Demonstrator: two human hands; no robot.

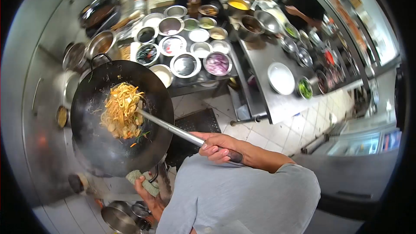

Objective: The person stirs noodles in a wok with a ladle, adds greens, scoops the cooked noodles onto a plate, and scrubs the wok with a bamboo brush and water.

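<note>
My right hand (219, 147) is closed round the dark grip of a long metal wok tool (171, 126), its forearm crossing in front of my chest. My left hand (149, 194) grips a folded green cloth (135, 177) against the rim of the wok (89, 117), beside its near handle (154, 174); I can't tell whether the cloth wraps that handle.

Beyond my hands, the noodles (123, 108) sit heaped in the middle of the wok, the tool's far end against their right side, with bits of orange and green at the heap's lower edge. I'd judge the mixing well along: the strands look evenly coloured and the pieces are in among them. I see none dished out; the whole heap is left in the wok.

Farther off, bowls crowd one counter, purple chopped onion (218, 63) among them, and a white dish (281, 78) rests on the steel counter (260, 63). At the back, two people in dark clothes stand working.
</note>
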